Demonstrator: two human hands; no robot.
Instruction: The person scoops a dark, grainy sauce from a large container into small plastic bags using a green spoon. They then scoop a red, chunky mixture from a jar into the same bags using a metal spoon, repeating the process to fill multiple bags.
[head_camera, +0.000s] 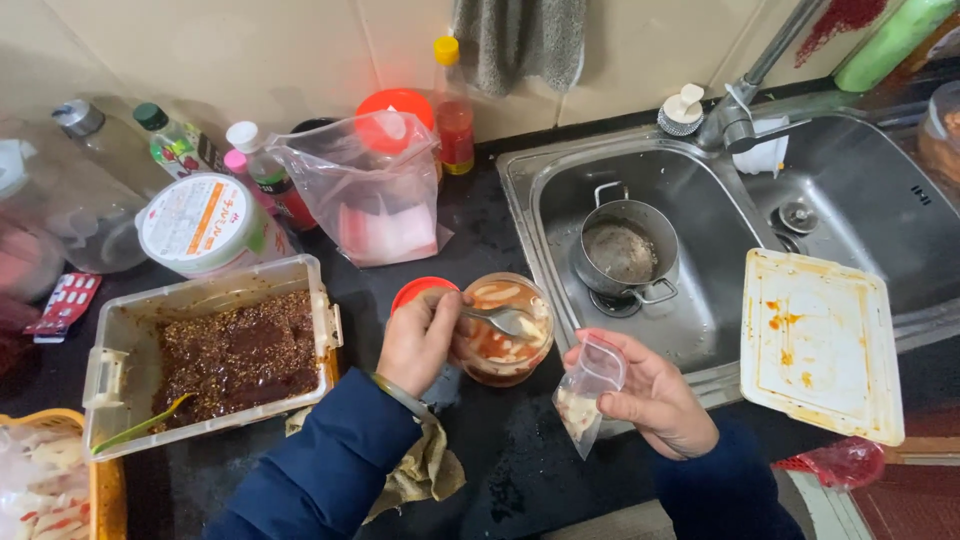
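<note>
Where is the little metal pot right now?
In the head view, the metal pot sits in the left sink basin, right of the jar that the left hand is spooning from.

You are looking down at a dark, wet countertop that is carrying a tub of chili paste, a round jar of pickles, a crumpled rag, bottles, and a stained lid resting across the steel sink.
</note>
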